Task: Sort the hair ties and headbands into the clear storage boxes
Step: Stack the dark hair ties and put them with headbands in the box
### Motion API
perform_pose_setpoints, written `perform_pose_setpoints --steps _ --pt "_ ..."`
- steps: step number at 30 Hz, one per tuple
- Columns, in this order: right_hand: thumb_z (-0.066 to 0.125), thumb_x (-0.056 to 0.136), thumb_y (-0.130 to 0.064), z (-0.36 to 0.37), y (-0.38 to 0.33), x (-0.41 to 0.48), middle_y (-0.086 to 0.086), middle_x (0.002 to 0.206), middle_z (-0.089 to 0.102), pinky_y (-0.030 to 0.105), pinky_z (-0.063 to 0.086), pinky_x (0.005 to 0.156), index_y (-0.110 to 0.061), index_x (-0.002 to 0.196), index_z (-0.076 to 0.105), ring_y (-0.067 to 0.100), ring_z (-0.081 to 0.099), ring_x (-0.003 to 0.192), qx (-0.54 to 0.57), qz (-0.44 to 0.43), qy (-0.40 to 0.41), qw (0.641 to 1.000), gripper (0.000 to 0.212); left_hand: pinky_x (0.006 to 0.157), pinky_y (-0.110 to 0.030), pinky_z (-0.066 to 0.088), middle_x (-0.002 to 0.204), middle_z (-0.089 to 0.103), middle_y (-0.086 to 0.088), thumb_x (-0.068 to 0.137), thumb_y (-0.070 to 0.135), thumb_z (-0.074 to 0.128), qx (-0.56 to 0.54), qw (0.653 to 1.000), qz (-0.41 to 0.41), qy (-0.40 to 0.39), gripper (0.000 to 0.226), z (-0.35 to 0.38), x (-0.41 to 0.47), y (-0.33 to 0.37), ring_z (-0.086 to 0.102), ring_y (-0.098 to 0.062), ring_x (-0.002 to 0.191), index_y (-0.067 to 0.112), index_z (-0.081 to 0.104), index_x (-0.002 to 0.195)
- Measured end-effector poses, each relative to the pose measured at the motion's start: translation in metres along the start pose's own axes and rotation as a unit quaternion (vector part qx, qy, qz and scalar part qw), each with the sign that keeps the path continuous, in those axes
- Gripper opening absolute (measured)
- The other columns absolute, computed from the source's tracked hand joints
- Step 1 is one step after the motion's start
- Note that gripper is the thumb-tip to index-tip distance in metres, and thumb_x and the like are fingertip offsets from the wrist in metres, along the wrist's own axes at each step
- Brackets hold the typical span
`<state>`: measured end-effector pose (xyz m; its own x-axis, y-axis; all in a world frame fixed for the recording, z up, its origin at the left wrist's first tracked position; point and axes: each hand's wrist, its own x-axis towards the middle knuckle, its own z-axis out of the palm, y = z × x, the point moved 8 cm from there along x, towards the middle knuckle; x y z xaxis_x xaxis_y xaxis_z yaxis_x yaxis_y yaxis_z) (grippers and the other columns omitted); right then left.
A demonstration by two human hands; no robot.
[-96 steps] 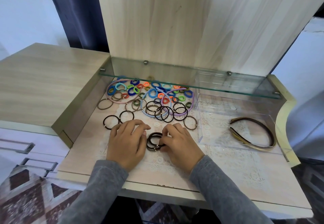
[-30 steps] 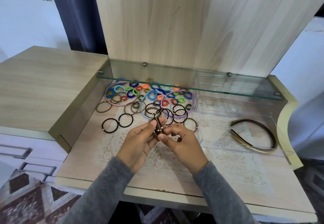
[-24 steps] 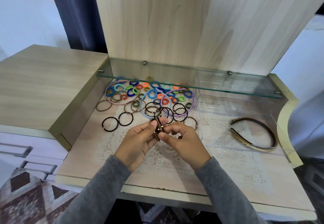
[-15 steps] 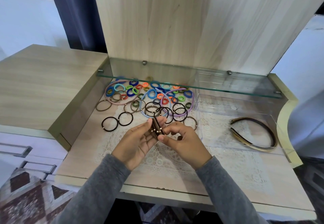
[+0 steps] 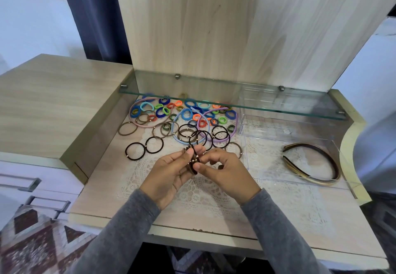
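Note:
Both hands hold a small stack of dark brown and black hair ties (image 5: 192,159) on edge above the lace mat. My left hand (image 5: 171,171) grips the stack from the left and my right hand (image 5: 222,169) pinches it from the right. Beyond them lie several loose black and brown hair ties (image 5: 154,144) and a heap of small coloured hair ties (image 5: 188,112) with pink, blue and purple headbands (image 5: 215,132). On the right a clear storage box (image 5: 278,173) holds brown and gold headbands (image 5: 315,166).
A glass shelf (image 5: 235,100) hangs over the back of the desk above the coloured ties. A second clear box (image 5: 267,123) sits under it at the right. A raised wooden cabinet top (image 5: 53,106) borders the left side. The desk's front edge (image 5: 192,233) is near my forearms.
My hands lifted the gathered dark hair ties off the mat and turned them on edge. Over the last second they hold the stack nearly still, with only small finger shifts.

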<state>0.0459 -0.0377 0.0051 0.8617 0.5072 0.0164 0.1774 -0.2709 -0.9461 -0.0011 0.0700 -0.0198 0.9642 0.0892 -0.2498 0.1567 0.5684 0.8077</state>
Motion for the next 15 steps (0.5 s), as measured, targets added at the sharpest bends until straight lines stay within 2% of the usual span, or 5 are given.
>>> perform_pose_setpoints --steps 3,7,10,12,15 --pt "0.075 0.078 -0.018 0.0019 0.0 -0.0005 -0.002 0.091 0.061 0.011 0.033 0.072 -0.026 0.074 0.07 -0.008 0.049 0.077 0.005 0.009 -0.01 1.0 0.01 0.088 -0.025 0.054 0.115 0.069 -0.01 0.085 0.019 0.054 -0.004 1.0 0.002 0.005 0.036 -0.0009 -0.0003 -0.0003 0.067 -0.016 0.104 0.001 0.064 0.115" --pt "0.076 0.078 -0.022 0.0 0.0022 -0.002 0.0 0.094 0.065 0.017 0.037 0.077 -0.024 0.079 0.073 0.001 0.05 0.082 0.011 0.006 0.0 1.0 0.004 0.085 -0.024 0.055 0.115 0.069 -0.011 0.093 0.014 0.049 -0.014 1.0 0.002 0.014 0.03 -0.0024 0.0 -0.0005 0.067 -0.019 0.105 0.0 0.063 0.116" --pt "0.075 0.079 -0.023 -0.0008 0.0036 -0.003 -0.01 0.086 0.064 0.02 0.038 0.077 -0.029 0.079 0.073 0.001 0.051 0.082 0.017 0.0 0.009 1.0 0.006 0.088 -0.025 0.053 0.116 0.069 -0.01 0.09 0.018 0.051 -0.013 1.0 0.003 0.017 0.034 -0.0038 -0.0004 0.0002 0.065 -0.02 0.109 0.001 0.063 0.116" --pt "0.074 0.08 -0.022 -0.0008 0.0047 -0.0031 -0.013 0.084 0.062 0.021 0.04 0.077 -0.025 0.081 0.075 -0.004 0.05 0.079 0.028 -0.002 0.011 1.0 0.004 0.09 -0.027 0.052 0.117 0.068 -0.01 0.085 0.021 0.054 -0.016 1.0 0.003 0.018 0.038 -0.0045 -0.0005 0.0011 0.064 -0.02 0.111 0.002 0.064 0.116" --pt "0.074 0.08 -0.02 -0.0021 0.0051 -0.0033 -0.007 0.087 0.062 0.016 0.041 0.073 -0.018 0.085 0.077 -0.005 0.051 0.078 0.032 -0.007 0.014 0.999 0.006 0.09 -0.027 0.053 0.117 0.068 -0.011 0.083 0.022 0.054 -0.029 0.999 0.006 0.02 0.04 -0.0037 0.0001 0.0019 0.063 -0.022 0.112 0.001 0.063 0.116"
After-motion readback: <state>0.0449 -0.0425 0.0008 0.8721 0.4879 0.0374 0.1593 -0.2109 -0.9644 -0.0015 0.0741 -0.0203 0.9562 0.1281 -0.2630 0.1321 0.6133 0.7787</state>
